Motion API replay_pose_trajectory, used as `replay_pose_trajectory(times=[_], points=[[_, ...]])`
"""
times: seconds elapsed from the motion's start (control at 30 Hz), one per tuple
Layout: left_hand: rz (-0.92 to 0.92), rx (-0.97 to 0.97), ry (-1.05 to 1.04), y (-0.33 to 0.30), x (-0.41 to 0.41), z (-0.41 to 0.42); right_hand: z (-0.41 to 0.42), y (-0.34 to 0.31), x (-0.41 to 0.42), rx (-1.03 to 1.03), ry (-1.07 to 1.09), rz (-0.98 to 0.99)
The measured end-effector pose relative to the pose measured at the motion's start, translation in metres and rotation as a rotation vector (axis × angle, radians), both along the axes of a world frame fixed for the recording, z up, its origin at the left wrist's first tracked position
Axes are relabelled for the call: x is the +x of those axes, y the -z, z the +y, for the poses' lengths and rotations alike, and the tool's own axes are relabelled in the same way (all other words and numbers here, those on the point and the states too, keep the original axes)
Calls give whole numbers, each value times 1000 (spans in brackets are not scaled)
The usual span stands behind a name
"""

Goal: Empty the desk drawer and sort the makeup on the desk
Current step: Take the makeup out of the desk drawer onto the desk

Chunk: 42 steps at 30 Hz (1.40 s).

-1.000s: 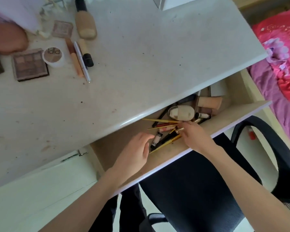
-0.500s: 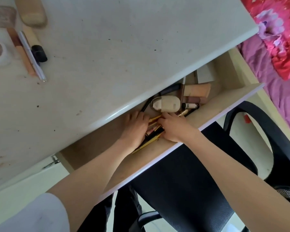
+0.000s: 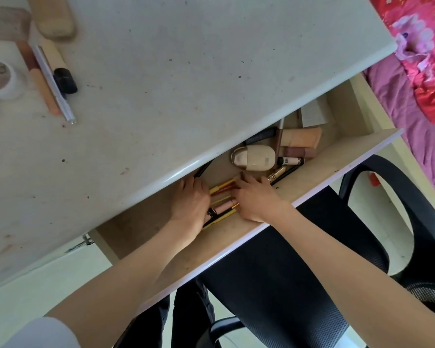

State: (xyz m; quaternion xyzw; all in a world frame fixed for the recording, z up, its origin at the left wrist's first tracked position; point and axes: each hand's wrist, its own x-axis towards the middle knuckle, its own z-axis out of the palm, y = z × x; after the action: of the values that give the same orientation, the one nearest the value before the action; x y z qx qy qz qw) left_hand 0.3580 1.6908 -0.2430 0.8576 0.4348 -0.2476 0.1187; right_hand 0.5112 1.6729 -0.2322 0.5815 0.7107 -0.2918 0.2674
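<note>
We judge the job partly done: a few pieces already lie at the far left of the pale speckled bench [image 3: 186,71], among them a beige oblong case [image 3: 53,18] and a white round jar [image 3: 3,80], while the open light-wood drawer [image 3: 337,167] holds most of the makeup. Our left hand [image 3: 192,202] and right hand [image 3: 255,199] press together from either side of a bundle of yellow and pink pencils [image 3: 222,197], fingers curling round it (not lifted yet). Left in the drawer are a cream capsule-shaped compact [image 3: 254,157], peach tubes [image 3: 301,137] and the sorting.
</note>
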Motion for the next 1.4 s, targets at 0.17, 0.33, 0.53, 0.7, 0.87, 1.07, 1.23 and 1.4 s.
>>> replay_pose_trajectory(times=[0.17,0.33,0.53,0.7,0.87,1.07,1.23,1.4], points=[[3,-42,-81,-2,-25,-7,9,-3,-6,-141,3,37],[-146,-263,-197,-1,-34,-10,7,-3,-20,-202,-88,19],[-250,-310,-244,1,-43,-17,6,-6,-29,-248,-112,9],[-237,-388,-306,4,-45,-22,2,-8,-33,-274,-164,16],[-291,-406,-333,2,-61,-30,2,-15,-33,-230,-135,61],[-332,-454,-362,4,-68,-37,-2,-27,-25,-68,-68,145],[-262,-426,-337,5,-69,-37,-4,-37,-19,33,1,173],[-216,-497,-343,3,-76,-34,-7,-42,-15,93,54,174]])
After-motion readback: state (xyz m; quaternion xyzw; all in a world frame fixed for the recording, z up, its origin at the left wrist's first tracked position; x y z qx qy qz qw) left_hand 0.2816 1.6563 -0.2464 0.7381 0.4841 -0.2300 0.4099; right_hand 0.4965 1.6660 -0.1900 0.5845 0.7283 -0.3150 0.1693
